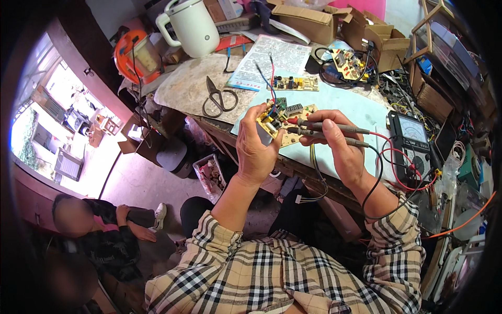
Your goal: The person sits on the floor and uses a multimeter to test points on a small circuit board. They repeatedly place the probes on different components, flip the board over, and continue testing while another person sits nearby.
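Observation:
Between the thumb and fingers of my left hand (254,144) is a circuit board (270,121) with wires and components, tilted above the bench edge. My right hand (337,144) grips two multimeter probes (334,127) together, chopstick fashion, their tips pointing at the board; whether they touch it I cannot tell. Red and black leads run from the probes to an analog multimeter (410,133) at the right. Just behind the held board lies another board with a digit display (294,109). A further circuit board (297,83) rests beyond it. A wire bundle with a white connector (299,199) dangles below.
Black scissors (217,99) lie left of the boards, near a printed sheet (269,57). A white jug (189,29) and an orange-rimmed container (137,56) stand at the back left. Cardboard boxes (306,23) and a cabled board (348,64) sit behind. Another person (112,235) sits at lower left.

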Demonstrator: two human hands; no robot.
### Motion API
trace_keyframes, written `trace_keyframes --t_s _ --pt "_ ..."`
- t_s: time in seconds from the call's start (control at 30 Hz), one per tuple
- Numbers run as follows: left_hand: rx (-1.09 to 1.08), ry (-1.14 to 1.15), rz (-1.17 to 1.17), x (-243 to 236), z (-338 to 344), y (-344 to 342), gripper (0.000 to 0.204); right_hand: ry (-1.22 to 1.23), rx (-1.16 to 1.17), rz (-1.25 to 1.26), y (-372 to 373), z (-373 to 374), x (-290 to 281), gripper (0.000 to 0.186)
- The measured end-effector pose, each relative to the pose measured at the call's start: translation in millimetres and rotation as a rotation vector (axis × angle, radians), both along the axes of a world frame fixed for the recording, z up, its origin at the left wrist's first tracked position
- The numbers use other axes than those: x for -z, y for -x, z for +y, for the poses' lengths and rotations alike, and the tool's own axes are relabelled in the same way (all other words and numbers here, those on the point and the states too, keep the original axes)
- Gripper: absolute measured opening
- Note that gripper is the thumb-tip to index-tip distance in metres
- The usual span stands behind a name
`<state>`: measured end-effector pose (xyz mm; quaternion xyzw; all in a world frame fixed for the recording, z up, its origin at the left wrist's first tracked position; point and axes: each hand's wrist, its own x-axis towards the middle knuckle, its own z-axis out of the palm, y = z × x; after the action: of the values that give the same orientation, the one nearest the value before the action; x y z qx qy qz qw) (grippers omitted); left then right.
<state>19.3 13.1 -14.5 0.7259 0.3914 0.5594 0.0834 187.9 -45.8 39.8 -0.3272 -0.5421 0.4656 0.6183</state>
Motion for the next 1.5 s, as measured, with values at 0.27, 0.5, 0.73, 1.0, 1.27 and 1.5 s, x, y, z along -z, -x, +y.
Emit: trace_keyframes --t_s 0.27,0.5,0.73,1.0,1.27,1.5 --pt "-0.039 -0.05 0.108 0.6 1.6 0.9 0.075 -0.128 0.024 -0.077 -0.3 -1.9 0.2 0.025" --pt "0.047 -0.076 0.107 -1.9 -1.4 -1.9 0.097 -0.485 0.214 -0.534 -1.2 -0.5 3.8 0.017" --pt "0.087 -0.127 0.176 -8.7 -3.3 -6.5 0.098 -0.569 0.264 -0.661 -2.3 -2.7 -1.0 0.017" --pt "0.1 -0.175 0.178 -9.5 -3.7 -12.0 0.098 -0.625 0.278 -0.717 -2.3 -2.0 -2.8 0.015" --pt "0.116 -0.208 0.196 -11.7 -3.4 -13.3 0.099 -0.651 0.3 -0.74 -3.4 -1.7 -2.7 0.015" --pt "0.109 -0.205 0.208 -11.9 -2.4 -11.4 0.097 -0.633 0.301 -0.778 -3.0 -3.7 -1.2 0.015"
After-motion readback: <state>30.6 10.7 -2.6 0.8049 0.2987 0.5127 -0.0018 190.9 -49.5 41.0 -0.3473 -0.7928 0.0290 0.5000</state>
